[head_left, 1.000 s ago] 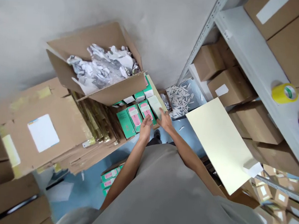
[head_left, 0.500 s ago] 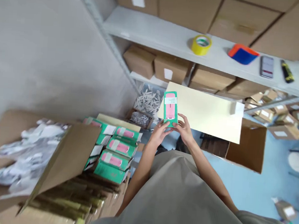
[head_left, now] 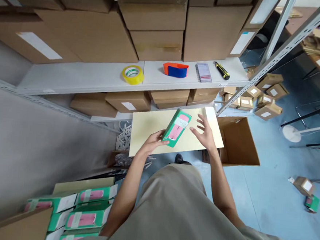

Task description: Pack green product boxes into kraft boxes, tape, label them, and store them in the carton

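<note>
A green and pink product box (head_left: 176,127) with a pale band across it is tilted above a cream board (head_left: 148,128). My left hand (head_left: 152,143) grips its lower left end, thumb on the front face and fingers behind. To the right of the box, my right hand (head_left: 205,134) hangs apart from it, fingers spread and holding nothing. Beyond the right hand, a small white piece (head_left: 209,113) lies at the board's far right corner.
On the shelf (head_left: 97,79) are yellow tape (head_left: 132,75), an orange and blue item (head_left: 176,70), a phone (head_left: 204,72) and a utility knife (head_left: 222,70). More green boxes (head_left: 81,220) are stacked lower left. An open carton (head_left: 237,142) stands right of the board.
My right hand has let go of the box and moved right, opening. The box has tilted to the right in my left hand. The view has swung toward the shelf and the right.
</note>
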`<state>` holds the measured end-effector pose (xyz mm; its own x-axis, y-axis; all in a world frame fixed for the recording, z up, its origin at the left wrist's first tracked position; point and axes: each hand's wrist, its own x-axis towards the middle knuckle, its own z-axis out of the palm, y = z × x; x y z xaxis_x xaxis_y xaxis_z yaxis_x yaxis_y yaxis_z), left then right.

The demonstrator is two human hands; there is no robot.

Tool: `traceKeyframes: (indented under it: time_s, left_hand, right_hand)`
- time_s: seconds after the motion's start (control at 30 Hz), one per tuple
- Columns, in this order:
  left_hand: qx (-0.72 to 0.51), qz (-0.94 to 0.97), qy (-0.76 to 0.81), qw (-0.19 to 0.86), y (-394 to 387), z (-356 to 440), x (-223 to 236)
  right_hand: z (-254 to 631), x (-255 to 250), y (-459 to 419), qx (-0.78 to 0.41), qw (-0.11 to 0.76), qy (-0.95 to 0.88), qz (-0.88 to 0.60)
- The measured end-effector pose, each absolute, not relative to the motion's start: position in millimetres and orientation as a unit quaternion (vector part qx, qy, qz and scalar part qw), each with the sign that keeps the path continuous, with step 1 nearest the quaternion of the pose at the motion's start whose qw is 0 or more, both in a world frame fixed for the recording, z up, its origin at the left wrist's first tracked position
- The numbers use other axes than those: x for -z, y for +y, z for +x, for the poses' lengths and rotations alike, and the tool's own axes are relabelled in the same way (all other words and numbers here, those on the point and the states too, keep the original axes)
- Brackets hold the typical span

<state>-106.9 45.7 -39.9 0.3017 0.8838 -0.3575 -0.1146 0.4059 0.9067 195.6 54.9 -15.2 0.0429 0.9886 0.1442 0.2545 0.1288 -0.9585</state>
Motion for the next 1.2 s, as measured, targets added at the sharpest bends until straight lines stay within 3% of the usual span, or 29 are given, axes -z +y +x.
traceKeyframes:
  time_s: [0.23, 0.47, 0.63, 0.83, 1.03, 1.2]
  left_hand:
    - [-0.233, 0.497, 0.499, 0.671, 110, -130, 22]
    - [-0.313, 0.453, 0.616, 0.563, 162, -133, -5]
    - [-0.33, 0.477, 0.675, 0.456, 202, -105, -22]
    - [-0.334, 0.559, 0.654, 0.385, 236, -75, -28]
    - [-0.356, 0.558, 0.606, 0.441, 243, -78, -34]
    - [-0.48, 0.41, 0.545, 0.552, 199, -85, -5]
  right_hand:
    - [231, 28, 109, -0.473, 0.37, -0.655, -0.458]
    - [213, 67, 114, -0.446, 0.298, -0.683, -0.496]
    - [179, 87, 108, -0.378, 0.334, -0.666, -0.549]
    - [148, 79, 93, -0.421, 0.33, -0.588, -0.606]
    - [143, 68, 88, -0.442, 0.383, -0.559, -0.588]
    - [149, 66, 102, -0.622, 0.435, -0.422, -0.495]
